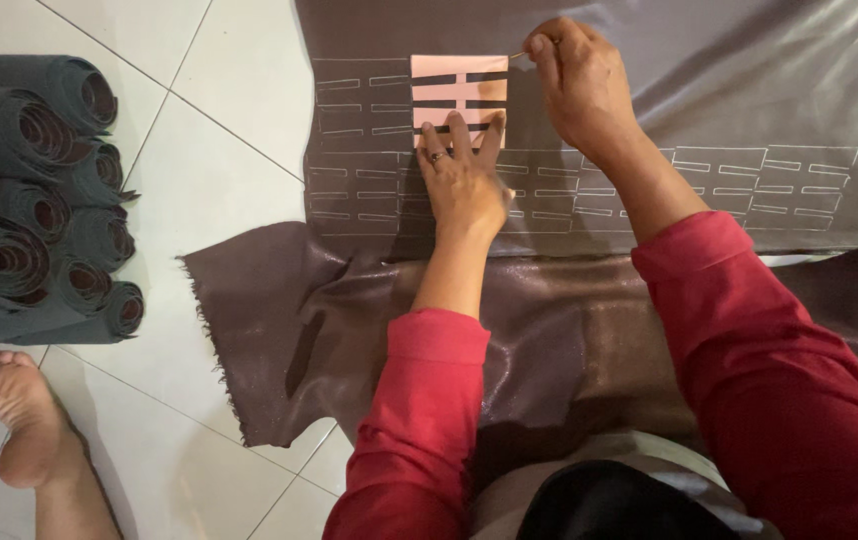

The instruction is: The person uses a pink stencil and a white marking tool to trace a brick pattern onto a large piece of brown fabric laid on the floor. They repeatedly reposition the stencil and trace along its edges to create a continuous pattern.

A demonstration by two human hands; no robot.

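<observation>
A pink card template (459, 92) with several slots cut in it lies on brown fabric (729, 90) spread over the floor. My left hand (461, 178) lies flat, fingers apart, pressing the template's lower edge down. My right hand (579, 80) is at the template's upper right corner, pinching a thin marking stick (519, 55) whose tip touches the card's edge. White traced outlines (364, 150) of the same pattern cover the fabric to the left, below and to the right (764, 185). Both my sleeves are red.
Several rolls of dark grey fabric (39, 200) are stacked at the left on the white tiled floor (219, 180). A bare foot (19, 410) rests at the lower left. The fabric's frayed edge (211, 330) hangs toward me, bunched over my lap.
</observation>
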